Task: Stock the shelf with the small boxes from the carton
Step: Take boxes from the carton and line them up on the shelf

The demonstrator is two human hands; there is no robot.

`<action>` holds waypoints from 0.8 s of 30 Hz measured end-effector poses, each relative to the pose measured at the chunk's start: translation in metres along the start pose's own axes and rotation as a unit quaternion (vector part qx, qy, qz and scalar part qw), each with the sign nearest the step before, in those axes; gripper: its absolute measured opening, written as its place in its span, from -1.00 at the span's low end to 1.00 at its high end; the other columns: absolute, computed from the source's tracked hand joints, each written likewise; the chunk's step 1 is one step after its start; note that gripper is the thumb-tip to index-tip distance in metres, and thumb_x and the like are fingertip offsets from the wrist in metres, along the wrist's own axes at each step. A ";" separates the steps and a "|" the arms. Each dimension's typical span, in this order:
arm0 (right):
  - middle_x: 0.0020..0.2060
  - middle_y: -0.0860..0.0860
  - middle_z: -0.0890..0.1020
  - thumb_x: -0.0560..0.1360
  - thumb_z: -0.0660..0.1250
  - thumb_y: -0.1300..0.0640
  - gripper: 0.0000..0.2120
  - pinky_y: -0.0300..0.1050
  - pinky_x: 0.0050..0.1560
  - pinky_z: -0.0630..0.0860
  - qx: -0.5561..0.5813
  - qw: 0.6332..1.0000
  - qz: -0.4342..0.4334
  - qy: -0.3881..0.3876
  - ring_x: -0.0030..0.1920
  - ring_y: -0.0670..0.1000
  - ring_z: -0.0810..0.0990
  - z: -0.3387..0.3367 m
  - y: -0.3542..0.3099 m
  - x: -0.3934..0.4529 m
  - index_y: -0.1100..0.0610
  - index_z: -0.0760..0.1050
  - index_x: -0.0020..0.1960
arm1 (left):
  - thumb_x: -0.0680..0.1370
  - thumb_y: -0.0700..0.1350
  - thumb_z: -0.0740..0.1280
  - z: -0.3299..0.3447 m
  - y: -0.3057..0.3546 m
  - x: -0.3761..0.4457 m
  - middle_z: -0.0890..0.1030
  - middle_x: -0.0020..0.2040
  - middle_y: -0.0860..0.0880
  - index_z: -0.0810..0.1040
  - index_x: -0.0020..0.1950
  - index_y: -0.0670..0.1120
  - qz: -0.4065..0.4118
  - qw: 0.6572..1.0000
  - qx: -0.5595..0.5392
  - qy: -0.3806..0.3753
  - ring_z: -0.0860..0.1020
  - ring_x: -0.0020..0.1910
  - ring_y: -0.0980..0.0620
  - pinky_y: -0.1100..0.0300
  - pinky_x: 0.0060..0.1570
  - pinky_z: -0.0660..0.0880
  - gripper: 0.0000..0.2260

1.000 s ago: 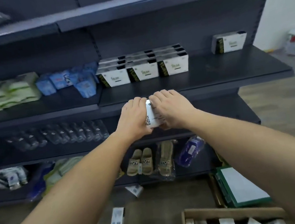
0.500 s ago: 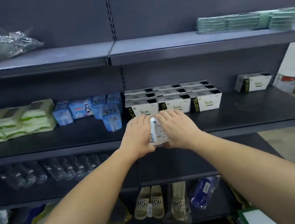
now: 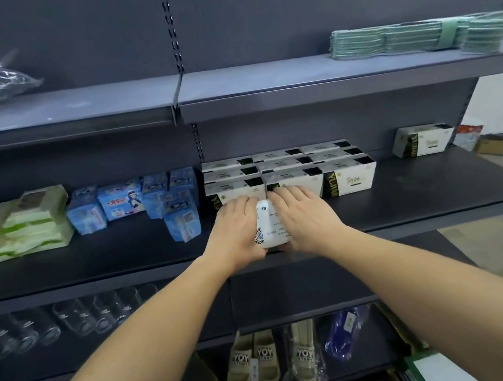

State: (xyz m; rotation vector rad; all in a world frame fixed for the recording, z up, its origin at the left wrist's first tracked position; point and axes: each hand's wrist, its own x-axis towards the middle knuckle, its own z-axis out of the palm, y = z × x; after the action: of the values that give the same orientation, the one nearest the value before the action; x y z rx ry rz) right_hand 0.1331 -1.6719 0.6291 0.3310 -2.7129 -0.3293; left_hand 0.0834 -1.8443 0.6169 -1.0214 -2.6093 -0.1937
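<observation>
Head view takes in a dark shelving unit [image 3: 411, 197] filling the scene. On its middle shelf, a block of white boxes [image 3: 287, 171] stands in rows at the centre, with one more box [image 3: 422, 139] apart to the right. Green packs [image 3: 10, 227] and blue packs [image 3: 132, 200] lie to the left. Slippers [image 3: 258, 358] sit on the lowest shelf. Both hands hold a small white box [image 3: 269, 227] between them at the near edge of the middle shelf, just in front of the rows. The left hand [image 3: 236, 229] and the right hand [image 3: 304, 214] curl their fingers over its sides, fingertips reaching the front row.
</observation>
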 end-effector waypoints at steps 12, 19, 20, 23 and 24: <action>0.40 0.04 0.40 0.19 0.50 -0.31 0.01 0.01 0.38 0.35 0.157 0.977 -0.003 -0.148 0.37 0.10 0.36 0.002 0.070 0.048 0.06 0.22 0.49 | 0.23 -0.02 0.59 0.017 0.008 0.045 0.39 0.33 -0.16 0.25 0.47 -0.16 -0.005 0.996 0.093 -0.013 0.39 0.32 -0.20 -0.02 0.22 0.50 -0.10; 0.31 0.08 0.46 0.21 0.58 -0.10 -0.15 0.06 0.19 0.46 -0.034 0.998 -0.017 -0.059 0.26 0.15 0.45 0.019 0.054 0.049 0.11 0.33 0.39 | 0.24 -0.06 0.52 0.004 -0.010 0.080 0.58 -0.06 0.09 0.46 0.15 0.05 -0.097 0.965 -0.176 -0.166 0.56 -0.13 0.05 0.26 -0.30 0.42 -0.49; 0.27 0.08 0.49 0.27 0.55 0.00 -0.25 0.04 0.14 0.48 -0.017 0.998 -0.003 -0.055 0.23 0.15 0.49 0.021 0.054 0.051 0.11 0.34 0.37 | 0.24 -0.06 0.52 0.002 -0.012 0.082 0.59 -0.11 0.10 0.46 0.08 0.07 -0.093 0.962 -0.182 -0.182 0.58 -0.16 0.05 0.25 -0.32 0.43 -0.54; 0.17 0.05 0.57 0.35 0.48 0.01 -0.33 -0.05 0.01 0.49 0.069 0.991 0.038 -0.112 0.15 0.13 0.57 0.012 0.063 0.063 0.06 0.31 0.39 | 0.27 0.10 0.52 -0.003 -0.016 0.083 0.54 0.07 0.12 0.39 0.25 0.10 -0.053 0.981 -0.095 -0.163 0.57 0.03 0.02 0.18 -0.17 0.50 -0.40; 0.13 0.02 0.60 0.34 0.49 -0.03 -0.29 -0.07 -0.03 0.49 0.089 0.984 0.049 -0.145 0.10 0.11 0.58 0.007 0.067 0.066 0.02 0.29 0.41 | 0.27 0.16 0.53 -0.003 -0.016 0.083 0.50 0.16 0.10 0.33 0.35 0.07 -0.037 0.987 -0.047 -0.150 0.53 0.12 0.01 0.16 -0.10 0.49 -0.28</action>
State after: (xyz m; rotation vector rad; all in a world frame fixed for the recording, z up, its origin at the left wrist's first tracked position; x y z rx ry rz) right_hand 0.0585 -1.6260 0.6640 0.2106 -3.0421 -0.1129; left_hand 0.0163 -1.8039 0.6484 -1.0589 -2.9379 -0.1940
